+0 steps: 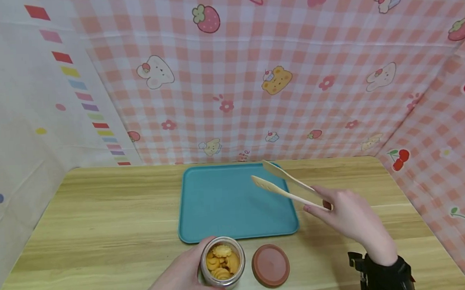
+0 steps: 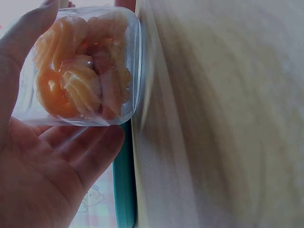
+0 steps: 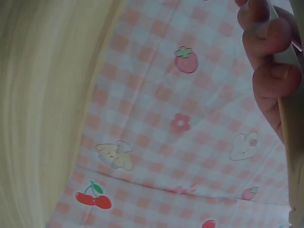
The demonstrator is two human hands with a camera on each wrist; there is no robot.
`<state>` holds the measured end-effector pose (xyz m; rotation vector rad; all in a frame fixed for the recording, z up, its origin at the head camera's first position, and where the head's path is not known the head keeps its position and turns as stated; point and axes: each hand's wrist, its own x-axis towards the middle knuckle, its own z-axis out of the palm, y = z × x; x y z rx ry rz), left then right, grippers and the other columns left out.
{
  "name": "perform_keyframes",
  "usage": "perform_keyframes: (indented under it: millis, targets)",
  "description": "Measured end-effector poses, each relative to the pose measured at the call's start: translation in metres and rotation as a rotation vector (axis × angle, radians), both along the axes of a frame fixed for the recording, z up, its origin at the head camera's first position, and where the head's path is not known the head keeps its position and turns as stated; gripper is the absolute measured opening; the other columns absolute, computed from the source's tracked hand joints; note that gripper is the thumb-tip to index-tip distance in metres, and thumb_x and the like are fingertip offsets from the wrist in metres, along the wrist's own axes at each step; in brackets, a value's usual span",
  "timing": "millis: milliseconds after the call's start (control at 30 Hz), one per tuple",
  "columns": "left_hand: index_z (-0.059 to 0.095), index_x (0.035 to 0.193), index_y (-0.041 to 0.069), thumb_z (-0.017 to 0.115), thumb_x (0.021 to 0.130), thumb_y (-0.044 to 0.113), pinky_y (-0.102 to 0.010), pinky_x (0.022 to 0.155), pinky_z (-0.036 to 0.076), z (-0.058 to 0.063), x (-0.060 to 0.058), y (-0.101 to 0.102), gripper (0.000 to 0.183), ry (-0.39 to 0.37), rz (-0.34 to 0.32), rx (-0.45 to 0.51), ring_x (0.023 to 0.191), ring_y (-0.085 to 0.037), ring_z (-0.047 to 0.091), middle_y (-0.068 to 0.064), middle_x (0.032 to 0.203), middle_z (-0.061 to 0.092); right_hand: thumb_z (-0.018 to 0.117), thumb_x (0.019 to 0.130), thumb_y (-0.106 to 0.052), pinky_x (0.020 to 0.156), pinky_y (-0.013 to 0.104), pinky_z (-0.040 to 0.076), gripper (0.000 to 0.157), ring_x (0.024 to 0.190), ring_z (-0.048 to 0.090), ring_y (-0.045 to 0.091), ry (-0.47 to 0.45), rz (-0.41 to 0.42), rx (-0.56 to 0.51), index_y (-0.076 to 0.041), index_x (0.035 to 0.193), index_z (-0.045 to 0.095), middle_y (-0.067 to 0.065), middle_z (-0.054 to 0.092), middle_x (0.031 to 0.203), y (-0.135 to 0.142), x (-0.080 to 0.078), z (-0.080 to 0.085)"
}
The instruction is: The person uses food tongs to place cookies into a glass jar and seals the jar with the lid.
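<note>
My left hand (image 1: 183, 272) grips a clear jar (image 1: 242, 268) of golden swirled cookies (image 1: 222, 262). The jar stands lidless at the table's front. Seen from the left wrist, thumb and fingers wrap opposite sides of the jar (image 2: 137, 71), and the cookies (image 2: 76, 80) show through its wall. My right hand (image 1: 354, 213) holds pale wooden tongs (image 1: 277, 189) near their back end. Their two tips are spread apart above the right part of a teal tray (image 1: 227, 201). In the right wrist view, curled fingers (image 3: 273, 38) lie round the tongs (image 3: 293, 156); the tips are out of that view.
A round reddish-brown lid (image 1: 270, 265) lies flat just right of the jar, in front of the tray. The wood-grain table (image 1: 103, 220) ends at a checked, cartoon-printed cloth (image 1: 230, 84) behind and at the right. A white cloth (image 1: 19, 171) hangs at the left.
</note>
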<state>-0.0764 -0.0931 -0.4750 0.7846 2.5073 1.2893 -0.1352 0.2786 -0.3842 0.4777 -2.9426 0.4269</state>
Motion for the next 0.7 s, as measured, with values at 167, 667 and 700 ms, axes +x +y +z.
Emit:
perform_keyframes:
  millis: [167,667,700]
  targets:
    - [0.04,0.14,0.033,0.081,0.064,0.054,-0.036,0.096,0.044,0.001,0.0,0.0,0.088,0.0,-0.002,0.003,0.112,-0.005,0.052,0.017,0.125,0.053,0.066,0.085,-0.049,0.041,0.026,0.028,0.058,0.045,0.033,0.009,-0.039,-0.076,-0.006,-0.006,0.123,0.065,-0.007,0.042,0.058,0.008,-0.009,-0.011]
    - [0.04,0.14,0.033,0.082,0.064,0.053,-0.036,0.097,0.044,0.002,0.0,0.0,0.089,0.0,-0.003,0.012,0.112,-0.005,0.052,0.017,0.126,0.053,0.062,0.093,-0.029,0.042,0.029,0.031,0.03,0.047,0.037,0.015,-0.071,-0.17,-0.035,-0.001,0.098,0.055,0.0,0.04,0.056,0.026,-0.023,-0.037]
    - [0.04,0.14,0.033,0.082,0.064,0.053,-0.036,0.097,0.044,0.002,0.0,-0.001,0.089,-0.003,-0.002,0.011,0.112,-0.005,0.052,0.017,0.125,0.053,0.062,0.093,-0.029,0.043,0.029,0.032,0.03,0.049,0.038,0.015,-0.084,-0.176,-0.033,-0.001,0.097,0.054,0.0,0.041,0.058,0.026,-0.024,-0.038]
